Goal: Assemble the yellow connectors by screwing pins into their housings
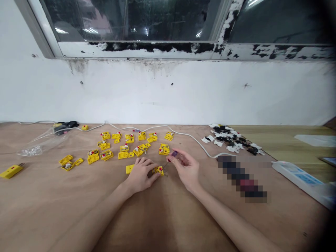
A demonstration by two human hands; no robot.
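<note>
My left hand [143, 174] rests on the table with its fingers closed on a yellow casing [159, 170] that has a red button and metal pins at its right end. A yellow piece [129, 169] shows to the left of that hand. In my right hand [187, 168] is a screwdriver with a purple handle [174, 153], held between thumb and fingers. Its thin shaft slants down to the left, toward the casing; whether the tip touches is too small to tell. Just behind lies an opened yellow casing [164, 149].
Several opened yellow casings [106, 155] lie across the left and middle of the table [126, 217]. A yellow plug [12, 171] and plastic bag [42, 141] are at left. Black and white pieces [231, 137], a white cable [194, 137] and a power strip [301, 176] are at right.
</note>
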